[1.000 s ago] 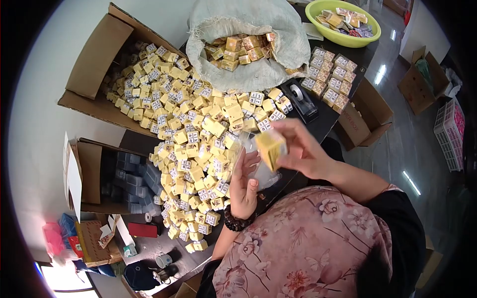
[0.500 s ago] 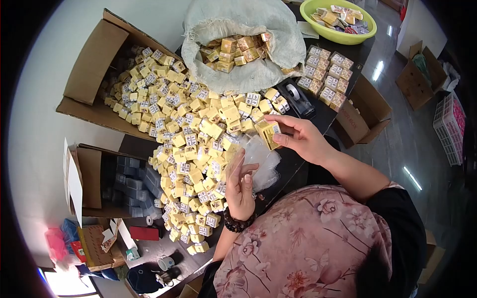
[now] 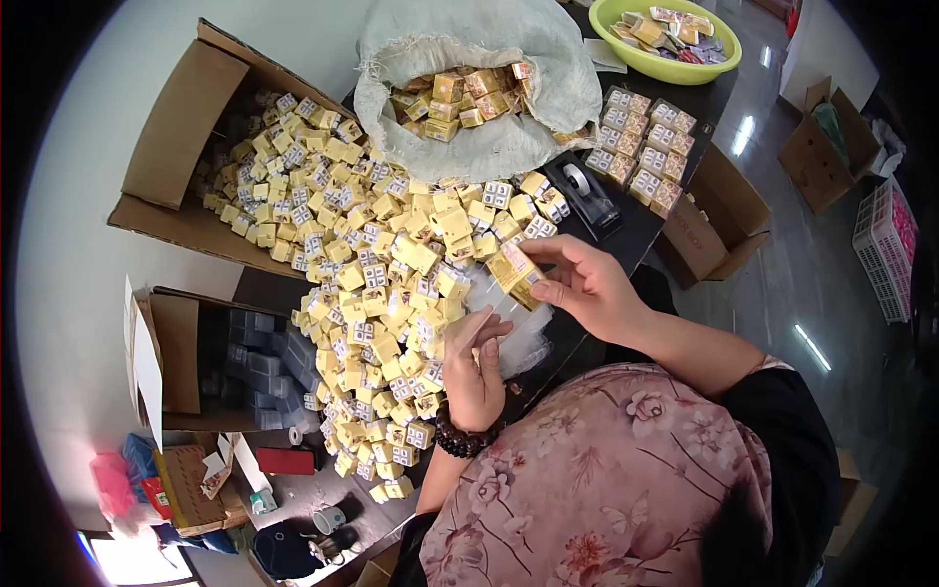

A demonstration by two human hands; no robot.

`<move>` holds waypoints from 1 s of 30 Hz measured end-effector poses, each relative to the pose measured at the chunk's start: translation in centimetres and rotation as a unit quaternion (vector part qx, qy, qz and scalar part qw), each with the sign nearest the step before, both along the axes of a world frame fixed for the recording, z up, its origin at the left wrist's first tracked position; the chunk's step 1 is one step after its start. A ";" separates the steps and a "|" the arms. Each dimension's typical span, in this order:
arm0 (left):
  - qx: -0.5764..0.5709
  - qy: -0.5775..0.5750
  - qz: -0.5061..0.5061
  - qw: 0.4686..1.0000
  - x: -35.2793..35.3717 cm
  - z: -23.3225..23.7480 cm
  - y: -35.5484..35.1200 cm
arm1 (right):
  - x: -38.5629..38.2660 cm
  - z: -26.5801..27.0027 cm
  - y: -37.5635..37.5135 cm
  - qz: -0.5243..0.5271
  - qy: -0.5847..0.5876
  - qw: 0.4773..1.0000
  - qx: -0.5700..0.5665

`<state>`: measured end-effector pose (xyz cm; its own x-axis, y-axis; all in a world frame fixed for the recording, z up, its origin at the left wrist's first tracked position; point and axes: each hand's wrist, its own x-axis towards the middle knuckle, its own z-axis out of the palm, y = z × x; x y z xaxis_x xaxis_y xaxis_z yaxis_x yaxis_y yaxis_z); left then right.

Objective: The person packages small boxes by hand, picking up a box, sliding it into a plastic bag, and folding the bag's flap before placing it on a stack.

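My right hand [image 3: 592, 293] pinches a small yellow box [image 3: 513, 275] between thumb and fingers, tilted above the table. My left hand [image 3: 474, 377], with a dark bead bracelet at the wrist, is raised just below and left of that box, fingers stretched and thumb apart. Clear plastic film [image 3: 528, 344] lies beneath and between the hands; whether any of it touches the left fingers I cannot make out. A large heap of small yellow boxes [image 3: 391, 293] with white printed faces spreads beside my left hand.
The heap spills from a cardboard box [image 3: 161, 210]. A woven sack [image 3: 391, 147] of golden boxes stands behind, near a tape dispenser [image 3: 590, 205], wrapped blocks [image 3: 650, 147] and a yellow-green basin [image 3: 665, 70]. Another carton [image 3: 181, 362] holds clear plastic cases. Open cartons [image 3: 719, 220] stand right.
The yellow box in my right hand has turned and come slightly down and left. My left hand has shifted a little, its fingers now leaning more toward the right.
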<state>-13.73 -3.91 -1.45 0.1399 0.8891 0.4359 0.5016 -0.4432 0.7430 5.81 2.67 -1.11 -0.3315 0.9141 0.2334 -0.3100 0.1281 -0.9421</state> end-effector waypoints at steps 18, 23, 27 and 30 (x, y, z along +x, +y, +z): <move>-0.231 -0.009 -0.002 0.973 -2.5 1.0 -1.7 | -0.5 -2.7 0.4 0.022 0.141 0.990 -0.022; -0.191 -0.302 -0.042 0.933 0.4 1.9 0.4 | -0.3 -1.7 0.1 0.135 -0.001 0.991 -0.008; -0.199 -0.231 -0.155 0.940 -1.0 0.6 1.6 | 1.0 -2.1 0.6 0.192 -0.061 0.979 0.012; -0.186 -0.180 -0.098 0.961 -0.2 0.9 1.5 | 0.5 -2.7 0.8 0.107 -0.040 0.989 0.092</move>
